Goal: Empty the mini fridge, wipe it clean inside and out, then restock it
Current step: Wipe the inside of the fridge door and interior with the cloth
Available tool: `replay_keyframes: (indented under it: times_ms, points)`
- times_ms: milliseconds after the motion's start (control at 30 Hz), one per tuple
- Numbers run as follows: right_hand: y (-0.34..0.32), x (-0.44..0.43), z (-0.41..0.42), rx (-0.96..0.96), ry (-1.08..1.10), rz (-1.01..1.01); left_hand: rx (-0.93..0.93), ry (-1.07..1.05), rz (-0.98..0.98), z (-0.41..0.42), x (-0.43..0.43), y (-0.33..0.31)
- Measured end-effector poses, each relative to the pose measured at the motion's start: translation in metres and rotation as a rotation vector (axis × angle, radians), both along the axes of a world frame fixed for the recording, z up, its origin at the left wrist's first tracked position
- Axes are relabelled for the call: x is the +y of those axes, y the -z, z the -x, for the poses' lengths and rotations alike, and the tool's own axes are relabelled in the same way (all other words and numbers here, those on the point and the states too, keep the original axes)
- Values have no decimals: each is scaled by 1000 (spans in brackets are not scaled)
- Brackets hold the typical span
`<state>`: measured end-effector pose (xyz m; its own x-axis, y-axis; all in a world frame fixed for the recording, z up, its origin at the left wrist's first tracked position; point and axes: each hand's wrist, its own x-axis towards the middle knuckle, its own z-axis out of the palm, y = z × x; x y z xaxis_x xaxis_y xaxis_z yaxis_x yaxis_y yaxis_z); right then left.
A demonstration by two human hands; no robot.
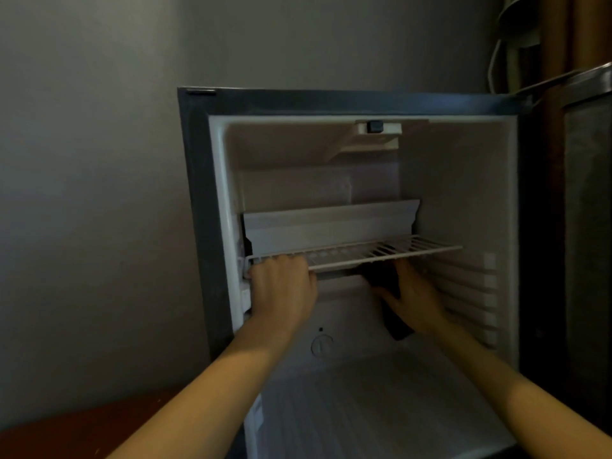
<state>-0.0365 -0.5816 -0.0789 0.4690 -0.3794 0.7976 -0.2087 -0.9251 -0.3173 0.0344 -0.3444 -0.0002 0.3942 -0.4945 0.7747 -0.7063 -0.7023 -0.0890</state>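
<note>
The mini fridge [195, 180] stands open, its white inside bare of food. A white wire shelf [390, 250] sits at mid height. My left hand [281, 286] grips the shelf's front left corner, fingers curled over the front wire. Just under the shelf, my right hand [414, 296] holds a dark cloth [394, 323], which hangs down below the palm. A white drip tray [331, 223] sits behind and above the shelf.
The fridge door [586, 226] is swung open at the right. A thermostat box [377, 130] hangs from the fridge ceiling. Ribbed shelf rails [477, 299] line the right inner wall. A grey wall is at the left, a reddish-brown surface [66, 432] at bottom left.
</note>
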Motion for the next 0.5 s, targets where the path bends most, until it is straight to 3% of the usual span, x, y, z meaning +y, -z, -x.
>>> replay_keyframes:
  times_ms: [100, 200, 500]
  points:
    - [4, 5, -5, -3, 36, 88, -8, -6, -2, 1, 0, 0]
    - [1, 12, -16, -33, 89, -34, -11, -12, -1, 1, 0, 0]
    - [3, 20, -20, -149, 26, 162, -4, -24, 15, -2, -3, 1]
